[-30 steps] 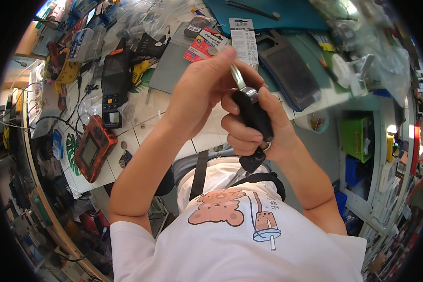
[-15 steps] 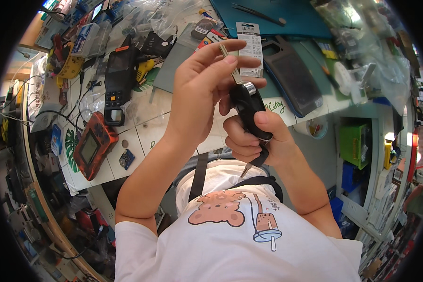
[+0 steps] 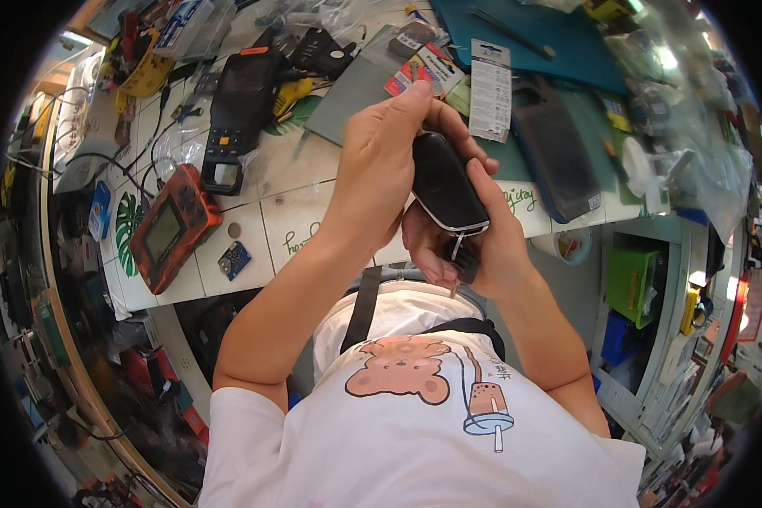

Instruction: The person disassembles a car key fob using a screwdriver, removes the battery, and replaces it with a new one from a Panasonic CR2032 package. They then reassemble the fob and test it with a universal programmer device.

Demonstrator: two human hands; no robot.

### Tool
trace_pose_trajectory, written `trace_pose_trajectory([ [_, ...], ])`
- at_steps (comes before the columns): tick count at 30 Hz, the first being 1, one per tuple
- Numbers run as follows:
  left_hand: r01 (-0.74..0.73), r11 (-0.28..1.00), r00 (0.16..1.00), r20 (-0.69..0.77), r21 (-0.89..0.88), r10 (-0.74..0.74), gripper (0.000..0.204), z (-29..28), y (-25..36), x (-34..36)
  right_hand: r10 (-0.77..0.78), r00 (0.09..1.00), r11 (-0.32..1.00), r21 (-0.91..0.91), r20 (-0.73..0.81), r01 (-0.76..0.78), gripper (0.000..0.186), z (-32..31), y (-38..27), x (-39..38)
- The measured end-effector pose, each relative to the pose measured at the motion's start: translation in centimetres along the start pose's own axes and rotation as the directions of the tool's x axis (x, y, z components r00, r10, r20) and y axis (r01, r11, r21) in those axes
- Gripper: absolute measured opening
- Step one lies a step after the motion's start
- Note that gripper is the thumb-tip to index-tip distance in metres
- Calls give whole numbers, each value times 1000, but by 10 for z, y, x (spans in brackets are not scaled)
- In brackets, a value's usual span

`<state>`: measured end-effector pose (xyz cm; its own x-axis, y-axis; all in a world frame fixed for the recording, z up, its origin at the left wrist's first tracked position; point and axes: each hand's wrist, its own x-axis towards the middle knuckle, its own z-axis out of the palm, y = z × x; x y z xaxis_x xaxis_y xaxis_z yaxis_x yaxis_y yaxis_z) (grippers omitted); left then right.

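A black car key [image 3: 449, 182] with a silver edge is held between my two hands above the near edge of the bench. My left hand [image 3: 377, 165] closes round its upper end, thumb pointing away from me, and hides most of the blade. Cupped round the lower end from the right, my right hand [image 3: 498, 224] has its thumb along the key's side. From a metal ring at the key's bottom hangs a dark attachment [image 3: 464, 261], partly hidden by the right fingers.
The white bench [image 3: 267, 212] carries an orange handheld device [image 3: 173, 227], a black handheld device [image 3: 237, 110], a small blue circuit board [image 3: 234, 260] and a coin. Beyond my hands lie a battery blister card [image 3: 489, 93], a dark case [image 3: 554, 157] and a teal mat [image 3: 525, 25].
The key's broad black face has turned toward me. My left hand has closed over the blade from loosely spread fingers, and my right hand has shifted lower round the fob. The view has shifted slightly.
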<state>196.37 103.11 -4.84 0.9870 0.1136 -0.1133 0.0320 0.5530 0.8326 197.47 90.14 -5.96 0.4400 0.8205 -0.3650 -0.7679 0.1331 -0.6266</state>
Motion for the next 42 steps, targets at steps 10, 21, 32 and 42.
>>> trace_pose_trajectory([
  [10,-56,946,998,-20,-319,52,43,-19,-5,-15,26,989,947,314,146,-71,71,3,12,21],
  [21,-307,810,942,-279,-500,186,38,-85,15,-28,-473,879,470,-861,-61,193,27,3,-10,16],
  [32,-424,778,906,-232,-464,355,23,-101,71,-67,-760,650,-87,-991,2,-99,23,-91,-139,28],
  [42,-404,783,913,-267,-473,309,27,-95,59,-84,-421,899,-142,-988,123,69,26,-37,20,21],
])
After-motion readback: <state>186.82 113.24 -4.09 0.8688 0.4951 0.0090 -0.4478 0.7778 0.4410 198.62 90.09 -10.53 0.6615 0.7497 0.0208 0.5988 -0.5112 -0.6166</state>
